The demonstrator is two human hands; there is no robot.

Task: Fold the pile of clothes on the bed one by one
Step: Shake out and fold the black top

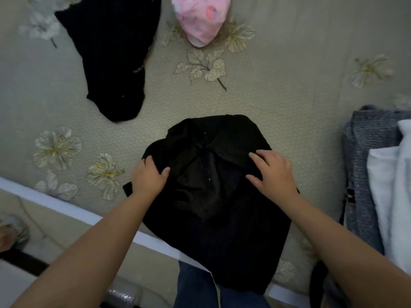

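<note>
A black garment [213,196] lies partly folded at the near edge of the bed [278,90], its lower end hanging over the edge. My left hand [149,176] grips its left side, fingers curled round the cloth with the thumb on top. On the right side, my right hand [272,172] rests on the fabric with its fingers spread and fairly straight. Farther back on the left lies a second black garment [111,52], spread loosely. A pink patterned garment [201,17] sits bunched at the back centre.
A grey knit garment [364,170] and white cloth [391,196] lie stacked at the right edge. The bed cover is beige with a flower print. The white bed frame [66,207] runs diagonally at lower left, with floor beyond it. My blue jeans [195,287] show below.
</note>
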